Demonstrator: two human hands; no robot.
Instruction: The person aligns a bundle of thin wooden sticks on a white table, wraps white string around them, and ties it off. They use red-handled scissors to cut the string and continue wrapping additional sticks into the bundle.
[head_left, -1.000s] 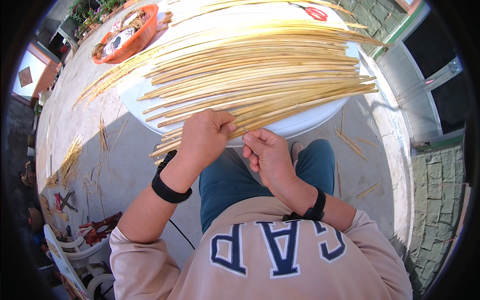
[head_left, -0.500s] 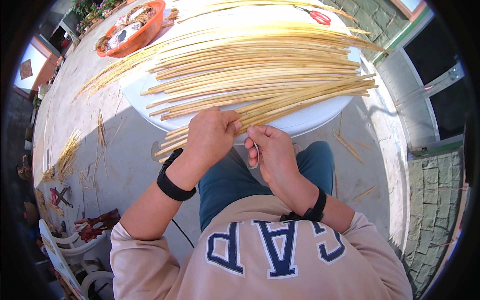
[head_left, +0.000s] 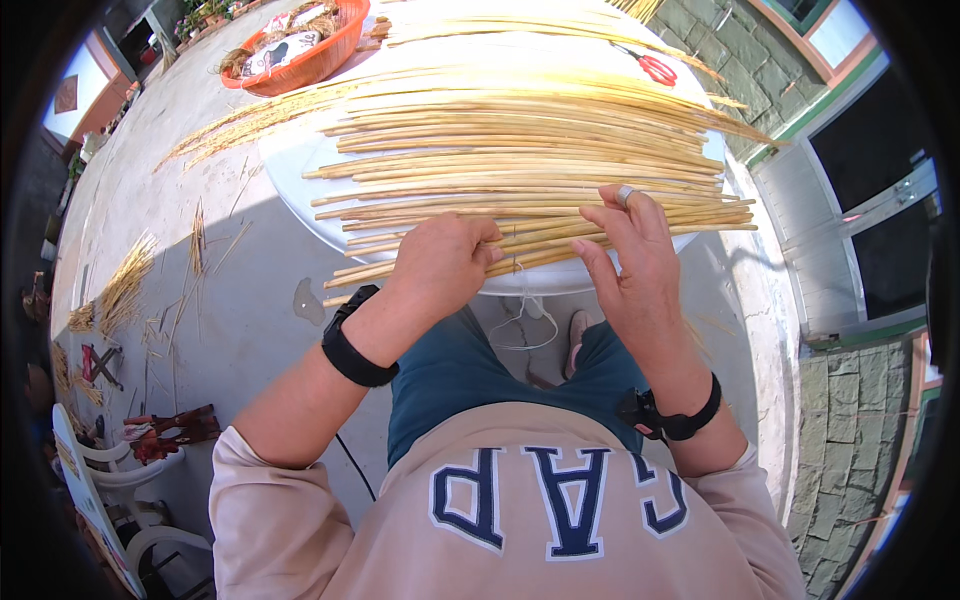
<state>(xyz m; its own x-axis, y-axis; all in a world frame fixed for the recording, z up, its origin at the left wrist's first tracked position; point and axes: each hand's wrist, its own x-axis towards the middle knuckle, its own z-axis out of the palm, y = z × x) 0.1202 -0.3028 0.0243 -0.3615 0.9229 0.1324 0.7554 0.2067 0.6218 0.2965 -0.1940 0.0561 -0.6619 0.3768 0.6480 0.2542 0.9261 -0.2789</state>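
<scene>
Long straw-coloured stalks (head_left: 540,238) lie side by side across the near edge of the round white table (head_left: 300,185). My left hand (head_left: 445,262) is closed on the nearest stalks, its thumb and forefinger together on top of them; the rest of its grip is hidden. My right hand (head_left: 637,262), with a ring on one finger, is open beside the same stalks. Its fingertips are over or touching them, and I cannot tell which. A thin white cord (head_left: 533,308) hangs in a loop from the stalks between my hands, below the table's edge.
Behind the near stalks lies a wide layer of more stalks (head_left: 520,130). An orange basin (head_left: 310,75) with bundles in it stands far left, red-handled scissors (head_left: 657,69) far right. Loose straw (head_left: 125,285) and a white chair (head_left: 120,480) are at left.
My right hand has let go of the white cord, opened and moved right over the stalks. The cord now hangs down. My left hand stays on the stalks, and the view has shifted a little.
</scene>
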